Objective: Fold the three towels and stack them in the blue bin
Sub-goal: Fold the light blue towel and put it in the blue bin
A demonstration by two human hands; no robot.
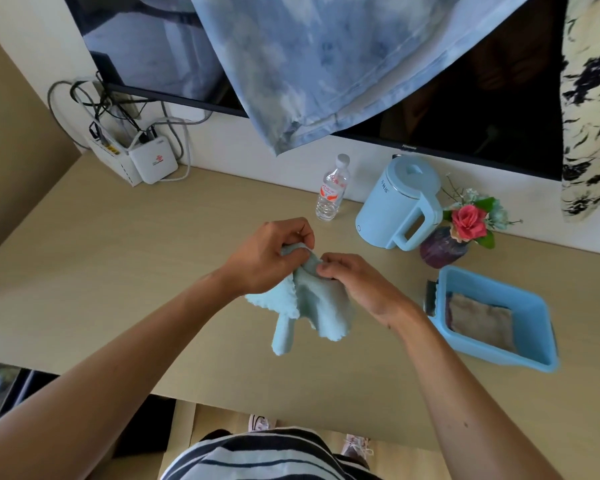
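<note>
Head view: fluffy, crumpled pale-blue towel

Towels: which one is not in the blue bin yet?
The fluffy light-blue towel, pinched between the left hand and right hand. The folded tan towel already lies inside the blue plastic bin.

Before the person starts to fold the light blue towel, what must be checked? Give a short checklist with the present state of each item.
1. Both hands hold the towel: ok; left hand and right hand pinch its upper edge.
2. Towel spread flat: not ok; it hangs bunched.
3. Bare table to lay it on: ok.
4. Blue bin has room: ok; a beige towel lies low inside.
5. Two towels already in bin: cannot tell; only one shows plainly.
6. Bottle and kettle apart from the towel: ok.
</note>
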